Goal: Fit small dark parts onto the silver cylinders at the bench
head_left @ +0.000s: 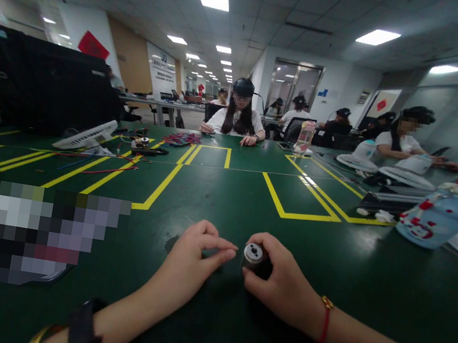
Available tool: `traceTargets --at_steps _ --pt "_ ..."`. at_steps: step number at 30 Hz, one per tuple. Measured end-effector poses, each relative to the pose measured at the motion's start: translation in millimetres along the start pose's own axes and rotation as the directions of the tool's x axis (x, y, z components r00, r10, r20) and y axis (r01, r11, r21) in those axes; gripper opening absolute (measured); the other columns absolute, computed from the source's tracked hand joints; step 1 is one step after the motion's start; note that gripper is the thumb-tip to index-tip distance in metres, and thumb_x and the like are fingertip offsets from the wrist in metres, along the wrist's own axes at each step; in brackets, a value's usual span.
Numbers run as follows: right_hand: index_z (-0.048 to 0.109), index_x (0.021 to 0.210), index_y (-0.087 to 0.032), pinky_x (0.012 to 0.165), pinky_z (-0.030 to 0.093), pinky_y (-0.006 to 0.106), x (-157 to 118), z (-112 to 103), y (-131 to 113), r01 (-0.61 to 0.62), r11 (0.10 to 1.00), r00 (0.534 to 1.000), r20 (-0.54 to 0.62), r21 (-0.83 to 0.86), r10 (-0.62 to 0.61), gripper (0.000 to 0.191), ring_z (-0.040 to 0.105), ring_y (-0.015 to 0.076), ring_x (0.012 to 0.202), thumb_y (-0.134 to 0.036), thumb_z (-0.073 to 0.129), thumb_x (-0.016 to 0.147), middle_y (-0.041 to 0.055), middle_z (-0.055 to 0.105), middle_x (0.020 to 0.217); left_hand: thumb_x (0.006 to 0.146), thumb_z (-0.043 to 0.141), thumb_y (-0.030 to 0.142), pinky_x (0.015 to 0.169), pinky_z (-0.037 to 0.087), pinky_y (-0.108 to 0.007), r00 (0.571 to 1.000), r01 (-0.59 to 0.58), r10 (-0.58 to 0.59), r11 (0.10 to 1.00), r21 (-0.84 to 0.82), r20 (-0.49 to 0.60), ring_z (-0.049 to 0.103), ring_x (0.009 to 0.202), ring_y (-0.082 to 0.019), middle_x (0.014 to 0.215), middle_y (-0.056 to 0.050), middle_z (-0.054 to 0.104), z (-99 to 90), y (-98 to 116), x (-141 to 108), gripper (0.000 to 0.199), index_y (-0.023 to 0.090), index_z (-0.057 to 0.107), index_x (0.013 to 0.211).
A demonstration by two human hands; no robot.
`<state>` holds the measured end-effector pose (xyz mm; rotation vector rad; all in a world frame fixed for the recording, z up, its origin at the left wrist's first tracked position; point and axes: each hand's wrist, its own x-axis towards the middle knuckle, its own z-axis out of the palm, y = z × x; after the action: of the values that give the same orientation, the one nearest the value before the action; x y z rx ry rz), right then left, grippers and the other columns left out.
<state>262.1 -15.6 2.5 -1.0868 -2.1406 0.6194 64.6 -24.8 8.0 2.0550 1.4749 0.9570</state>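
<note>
My right hand (275, 277) is wrapped round a small dark cylinder (254, 255) with a silver top face that has small holes in it. The cylinder is upright at the green table (225, 194). Just left of it is my left hand (198, 253), its thumb and index fingertips brought together in a pinch and pointing at the cylinder without touching it. Whatever may be between those fingertips is too small to make out.
A blue bottle (431, 215) stands at the right. White fans (406, 175) and a pink bottle (304, 138) are farther back. Wires (179, 139) and a white fan (87, 135) lie at the left. A person (240, 118) sits opposite.
</note>
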Motion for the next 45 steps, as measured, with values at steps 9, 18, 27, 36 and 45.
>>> traceTargets --at_steps 9,18,27,36,45 --pt "0.052 0.091 -0.018 0.062 0.041 0.025 13 -39 10 -0.124 0.976 0.991 -0.066 -0.18 0.114 0.024 0.053 0.0125 0.07 -0.03 0.057 0.071 0.0031 0.059 0.083 0.083 0.05 0.046 0.072 0.043 -0.033 0.993 0.068 -0.072 0.997 0.046 0.091 0.055 0.081 -0.02 0.089 -0.004 0.058 -8.0 -11 1 0.036 0.031 0.064 0.112" --pt "0.059 0.081 -0.012 0.057 0.041 0.032 30 -178 123 -0.603 0.457 0.737 -0.237 -0.654 0.633 0.039 0.059 0.0239 0.07 -0.042 0.065 0.058 0.0135 0.062 0.077 0.085 0.042 0.047 0.08 0.042 -0.036 0.955 0.262 -0.248 0.962 0.077 -0.162 0.057 0.09 -0.023 0.102 -0.006 0.063 -40.1 -55 12 0.041 0.023 0.065 0.109" --pt "0.055 0.12 -0.023 0.086 0.044 0.033 12 -32 5 0.142 0.92 0.982 0.168 -0.366 -0.085 0.04 0.052 0.017 0.1 -0.04 0.049 0.085 0.0076 0.055 0.112 0.084 0.042 0.047 0.076 0.043 -0.036 0.97 0.218 -0.204 0.97 0.105 -0.132 0.058 0.085 -0.022 0.103 -0.005 0.063 -30.8 -53 10 0.039 0.025 0.065 0.107" --pt "0.067 0.097 -0.02 0.078 0.042 0.037 24 -103 45 -0.172 0.729 0.985 -0.105 -0.663 0.136 0.028 0.057 0.0216 0.088 -0.03 0.043 0.085 0.0072 0.064 0.098 0.085 0.041 0.046 0.075 0.044 -0.035 0.973 0.202 -0.189 0.976 0.087 -0.132 0.058 0.084 -0.022 0.1 -0.006 0.064 -30.1 -54 10 0.039 0.023 0.066 0.104" --pt "0.07 0.089 -0.019 0.07 0.039 0.031 21 -192 112 -0.514 0.479 0.819 -0.241 -0.711 0.521 0.025 0.058 0.0206 0.082 -0.032 0.051 0.079 0.0094 0.066 0.093 0.085 0.041 0.046 0.075 0.043 -0.035 0.975 0.201 -0.19 0.975 0.095 -0.113 0.057 0.085 -0.021 0.1 -0.005 0.064 -30.3 -52 9 0.037 0.025 0.067 0.102"
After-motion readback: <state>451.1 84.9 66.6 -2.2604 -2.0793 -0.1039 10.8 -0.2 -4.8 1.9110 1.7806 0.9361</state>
